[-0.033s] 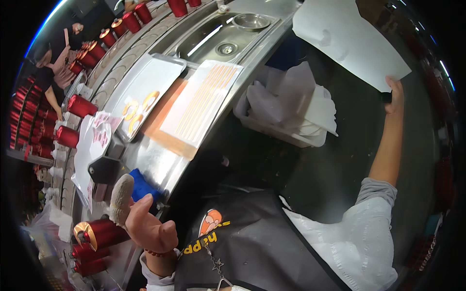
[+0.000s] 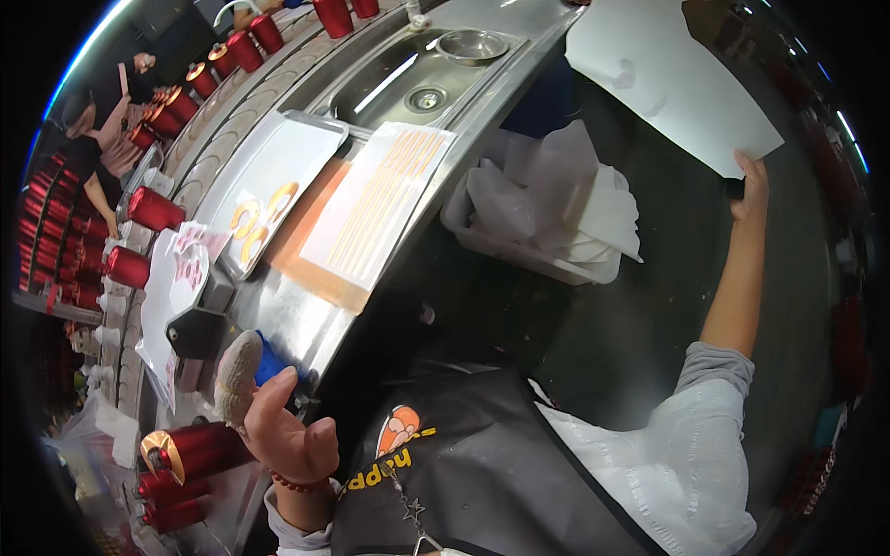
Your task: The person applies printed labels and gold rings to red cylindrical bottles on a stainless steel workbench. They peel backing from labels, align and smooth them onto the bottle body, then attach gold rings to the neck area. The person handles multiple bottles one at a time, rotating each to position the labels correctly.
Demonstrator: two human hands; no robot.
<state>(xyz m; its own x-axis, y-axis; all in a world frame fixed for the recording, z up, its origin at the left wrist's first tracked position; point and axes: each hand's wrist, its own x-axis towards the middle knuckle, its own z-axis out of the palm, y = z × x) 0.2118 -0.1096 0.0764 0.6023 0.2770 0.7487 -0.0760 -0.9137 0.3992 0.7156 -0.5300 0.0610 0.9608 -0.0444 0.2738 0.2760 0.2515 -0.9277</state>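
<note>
My right hand (image 2: pixel 754 193) reaches out at the upper right, its fingers closed on the corner of a large white sheet of paper (image 2: pixel 667 88). Faint smudges mark the sheet, and a small black thing shows beside the fingers. At the lower left, my left hand (image 2: pixel 289 435) is raised with its fingers apart and nothing in it. One of its fingers wears a fuzzy whitish cover (image 2: pixel 237 375). Just behind that finger lies a blue cloth (image 2: pixel 269 359), partly hidden, beside a black angular object (image 2: pixel 197 334).
Below the sheet sits a white bin (image 2: pixel 524 258) of crumpled white sheets. On the steel counter (image 2: pixel 297 320) are a tray (image 2: pixel 289 153) with golden rings and a striped white sheet (image 2: pixel 371 208) over an orange-brown board (image 2: pixel 338 292). A sink (image 2: pixel 394 93) and red canisters (image 2: pixel 156 209) lie beyond.
The view has shifted very slightly, so the counter and bin sit a touch to the left. Both hands hold nearly the same pose, the sheet still in my right.
</note>
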